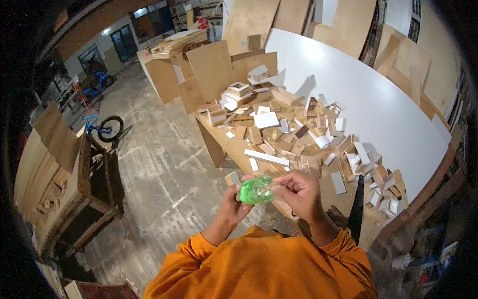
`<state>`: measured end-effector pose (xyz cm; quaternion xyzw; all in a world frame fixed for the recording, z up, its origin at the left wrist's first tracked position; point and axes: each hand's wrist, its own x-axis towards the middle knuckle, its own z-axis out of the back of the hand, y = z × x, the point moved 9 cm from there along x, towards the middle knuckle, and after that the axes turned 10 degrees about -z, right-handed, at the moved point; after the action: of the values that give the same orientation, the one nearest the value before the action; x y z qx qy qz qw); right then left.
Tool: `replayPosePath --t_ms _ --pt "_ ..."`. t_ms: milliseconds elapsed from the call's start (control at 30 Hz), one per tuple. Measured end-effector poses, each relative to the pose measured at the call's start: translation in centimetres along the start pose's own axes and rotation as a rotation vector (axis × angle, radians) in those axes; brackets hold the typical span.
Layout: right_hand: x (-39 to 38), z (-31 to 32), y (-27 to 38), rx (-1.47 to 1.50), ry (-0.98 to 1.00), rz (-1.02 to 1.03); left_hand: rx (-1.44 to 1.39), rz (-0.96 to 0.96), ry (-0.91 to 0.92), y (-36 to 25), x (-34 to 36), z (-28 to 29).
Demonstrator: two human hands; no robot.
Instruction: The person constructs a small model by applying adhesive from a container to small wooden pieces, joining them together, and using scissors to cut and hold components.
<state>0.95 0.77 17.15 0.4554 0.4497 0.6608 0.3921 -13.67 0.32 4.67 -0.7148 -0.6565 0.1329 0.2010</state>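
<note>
My left hand [232, 204] is wrapped round a clear plastic container [256, 190] with bright green in its left part. The container is tipped on its side in front of my chest, its clear end toward the right. My right hand [301, 193] is closed in a pinch at that clear end. A thin, light line shows inside the clear plastic beside those fingertips, too small to name. What the right fingers grip is hidden. Just beyond my left hand a small wood block [232, 179] shows.
A wooden bench [226, 141] ahead bears a heap of wood offcuts [284, 142] and a white strip [266, 157]. A long dark blade [356, 209] stands at my right. Behind is a white panel [348, 65]. Another wooden table [82, 197] and a blue bicycle [102, 127] stand left.
</note>
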Motion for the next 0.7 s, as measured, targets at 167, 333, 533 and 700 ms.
replayPosePath --t_ms 167,333,533,700 --pt "-1.6 5.2 -6.5 0.340 -0.099 -0.222 -0.056 0.131 -0.006 2.9 -0.1 1.1" --pt "-7.1 11.5 -12.8 0.812 -0.290 -0.490 0.023 0.401 0.023 9.0 -1.6 1.3" --pt "-14.0 17.2 -15.5 0.950 -0.443 -0.427 0.028 0.705 0.077 15.5 -1.9 -1.1" --pt "-17.4 20.3 -17.0 0.995 -0.517 -0.367 0.144 0.785 -0.101 22.7 0.2 -1.6"
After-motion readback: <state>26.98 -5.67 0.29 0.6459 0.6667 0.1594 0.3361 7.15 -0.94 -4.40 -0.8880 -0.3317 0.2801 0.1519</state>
